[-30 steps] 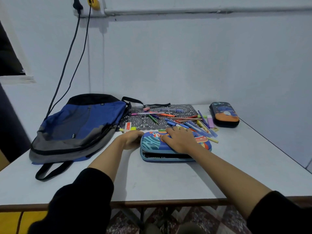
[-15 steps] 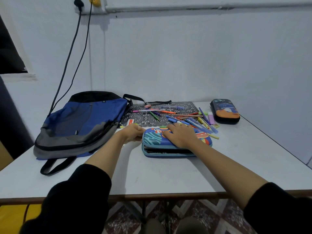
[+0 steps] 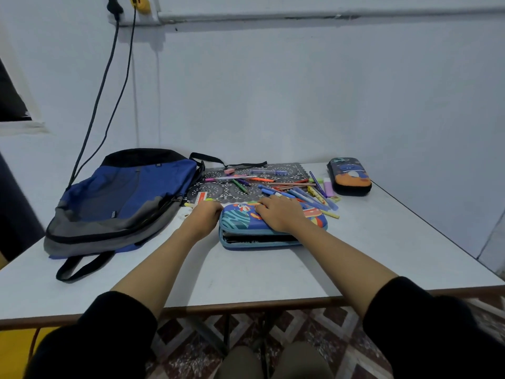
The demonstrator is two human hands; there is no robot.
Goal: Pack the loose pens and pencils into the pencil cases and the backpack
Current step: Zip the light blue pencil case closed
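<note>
Head view: packing looks barely begun. The loose pens and pencils (image 3: 289, 190) lie scattered just beyond the right hand (image 3: 278, 214), the backpack (image 3: 123, 195) lies flat to the left of the left hand (image 3: 206, 216), and the dark pencil case (image 3: 349, 176) far to the right is closed. The right hand rests flat, fingers spread, on the blue space-print pencil case (image 3: 237, 220), whose near edge gapes. The left hand curls at the case's left end, and I cannot tell what it grips, if anything.

Right hand (image 3: 278, 214) presses pencil case (image 3: 237, 220) (blue).
</note>
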